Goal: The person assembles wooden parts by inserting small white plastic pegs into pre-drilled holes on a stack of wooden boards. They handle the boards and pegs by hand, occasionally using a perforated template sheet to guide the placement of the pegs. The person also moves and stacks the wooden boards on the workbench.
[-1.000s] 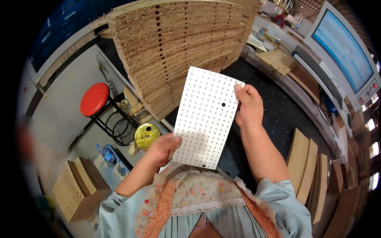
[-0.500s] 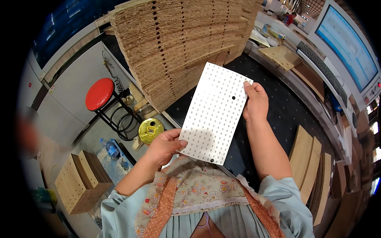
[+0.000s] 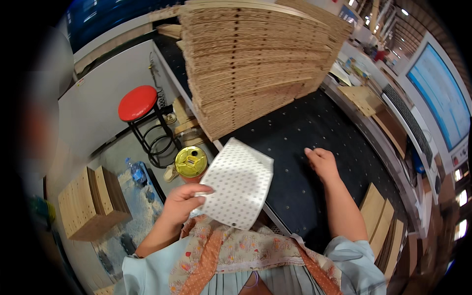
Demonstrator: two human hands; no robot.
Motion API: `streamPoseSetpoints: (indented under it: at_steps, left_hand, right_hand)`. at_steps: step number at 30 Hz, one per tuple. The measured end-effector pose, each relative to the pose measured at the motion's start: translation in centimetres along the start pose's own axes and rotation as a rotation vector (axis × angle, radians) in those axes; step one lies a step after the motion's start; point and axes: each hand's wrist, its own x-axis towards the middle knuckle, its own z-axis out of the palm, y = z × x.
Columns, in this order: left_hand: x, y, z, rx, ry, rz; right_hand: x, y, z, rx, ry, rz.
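The sheet (image 3: 238,184), apparently being handled, is pinched by the left hand (image 3: 182,202); the right hand (image 3: 323,164) has unclear closure; steadying seems needed.

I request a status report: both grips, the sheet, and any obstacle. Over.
Left grip holding sheet by its left edge; right grip apart from it, over black table. Sheet looks bent. Board stack beyond, not blocking either grip.
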Motion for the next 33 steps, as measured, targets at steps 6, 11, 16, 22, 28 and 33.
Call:
streamPoseSetpoints:
  at_steps: [6, 11, 16, 22, 28, 33]
  left_hand:
    - [-5.0, 0.4, -7.8, -0.21, 0.497, 0.087]
    - [-5.0, 2.5, -16.1, -0.431, 0.806, 0.255]
    - [-3.2, 4.1, -23.2, -0.294, 0.928, 0.32]
    - [-0.9, 6.6, -30.0, -0.235, 0.997, 0.244]
    - [2.7, 6.0, -33.2, -0.263, 0.893, 0.062]
    - [7.2, 3.0, -30.0, -0.078, 0.662, -0.156]
  right_hand:
    - [-0.8, -1.7, 1.8, 0.049, -0.016, -0.388]
    - [-4.6, -8.1, 5.1, 0.023, -0.518, -0.426]
    - [-5.8, -13.1, 11.4, -0.122, -1.043, -0.502]
    - [-3.8, -13.7, 25.3, 0.149, -1.053, -0.104]
    - [-1.1, -15.2, 39.7, 0.185, -1.077, 0.188]
    - [0.1, -14.4, 45.9, 0.53, -1.079, 0.284]
